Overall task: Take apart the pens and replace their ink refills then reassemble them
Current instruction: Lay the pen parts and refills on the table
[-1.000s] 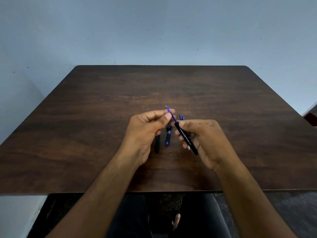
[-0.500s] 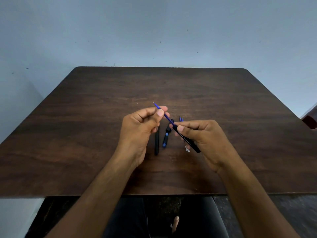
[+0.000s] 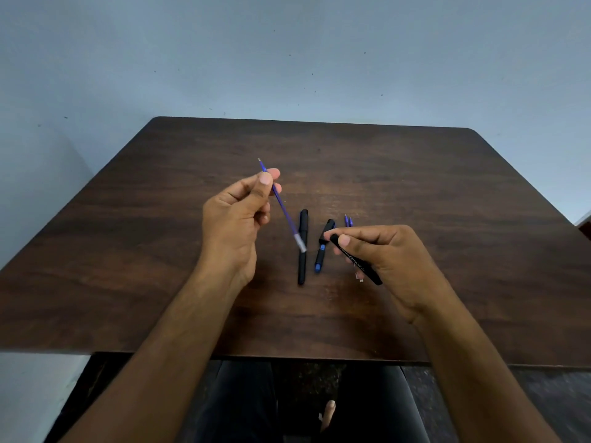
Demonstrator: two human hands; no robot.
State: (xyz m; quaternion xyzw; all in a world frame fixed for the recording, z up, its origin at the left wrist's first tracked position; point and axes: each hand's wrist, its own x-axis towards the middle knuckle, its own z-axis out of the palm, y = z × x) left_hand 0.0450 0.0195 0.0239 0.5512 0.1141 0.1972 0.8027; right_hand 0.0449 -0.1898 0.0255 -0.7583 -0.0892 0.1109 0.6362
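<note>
above the dark surface: refill drawn clear of its barrel

above the surface (image 3: 415,174), toward its near middle, the left hand (image 3: 238,219) pinches a blue refill (image 3: 281,204) between thumb and fingertips close to its writing tip, the other fingers curled. the refill's long axis runs diagonally, tip up and away to the left, pale rear end (image 3: 300,244) down and to the right, hanging over a capped black pen (image 3: 303,247) that lies on the surface between the two hands. the right hand (image 3: 383,254) grips the empty black barrel (image 3: 356,259), thumb on top, its open mouth aimed up-left toward the refill; refill and barrel are apart, not touching. judged from this, the old refill is out and would next be set down, the left hand being the nearer to bare wood. two spare refills (image 3: 348,220) lie side by side just beyond the right hand's fingers, mostly hidden by it, so the right side is nearer the replacements. a black-and-blue pen part (image 3: 323,246) lies between the capped pen and the right hand. the refill looks thin, translucent blue, with a metal point.
</note>
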